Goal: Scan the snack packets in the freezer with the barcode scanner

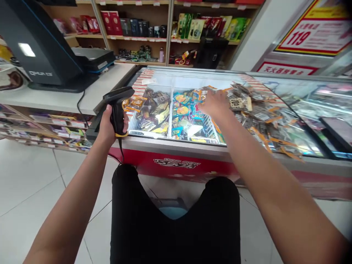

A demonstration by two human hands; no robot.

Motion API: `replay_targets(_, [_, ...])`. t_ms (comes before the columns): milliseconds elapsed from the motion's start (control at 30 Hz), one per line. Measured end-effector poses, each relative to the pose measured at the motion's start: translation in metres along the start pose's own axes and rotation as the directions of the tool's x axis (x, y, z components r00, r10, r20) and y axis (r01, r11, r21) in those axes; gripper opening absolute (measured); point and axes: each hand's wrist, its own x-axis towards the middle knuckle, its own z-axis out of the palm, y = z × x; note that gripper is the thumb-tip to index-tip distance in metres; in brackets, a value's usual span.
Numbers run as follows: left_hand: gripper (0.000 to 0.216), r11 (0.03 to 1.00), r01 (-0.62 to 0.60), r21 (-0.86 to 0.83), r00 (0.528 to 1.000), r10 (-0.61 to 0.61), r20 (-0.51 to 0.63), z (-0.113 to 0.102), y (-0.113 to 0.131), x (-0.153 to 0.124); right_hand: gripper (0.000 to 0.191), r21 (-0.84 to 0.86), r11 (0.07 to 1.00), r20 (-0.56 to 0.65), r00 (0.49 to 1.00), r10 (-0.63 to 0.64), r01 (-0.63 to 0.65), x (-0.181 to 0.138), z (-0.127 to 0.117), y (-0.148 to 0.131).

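Note:
My left hand [107, 126] grips the handle of a black barcode scanner [117, 101] with a yellow band, held upright beside the left end of the freezer. A black cable hangs from its handle. My right hand [216, 104] reaches out over the glass lid of the chest freezer [176, 146], resting at the left edge of a heap of tags with orange strings [255, 110]. Its fingers are blurred and partly hidden among the tags. Under the glass lie packets of ice cream [184, 113] in wire baskets.
A white counter [63, 97] to the left carries a black till screen [35, 44] and a printer. Shelves of boxed goods [137, 27] line the back wall. My knees in black trousers [170, 216] sit before the red freezer front. White floor tiles lie to the left.

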Motion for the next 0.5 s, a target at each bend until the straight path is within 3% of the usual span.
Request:
replay_targets(100, [0.054,0.995,0.07,-0.076,0.996,-0.065,0.065,0.045,-0.011,0.004,0.088,0.009,0.999,-0.037,0.999,0.039,-0.039,-0.003,0.002,0.036])
replay_targets(267, [0.054,0.976,0.168,-0.136,0.975,-0.145,0.168,0.114,-0.034,0.007,0.08,0.254,0.95,-0.234,0.965,-0.12,0.18,-0.003,0.036,0.065])
replay_targets(400, [0.053,0.976,0.191,-0.106,0.968,-0.169,0.186,0.131,-0.045,0.005,0.078,0.308,0.931,-0.284,0.953,-0.105,0.194,-0.003,0.045,0.066])
replay_targets(500, [0.054,0.975,0.197,-0.101,0.966,-0.175,0.191,0.127,-0.047,0.003,0.073,0.504,0.849,-0.257,0.966,-0.027,0.158,-0.003,0.034,0.055])
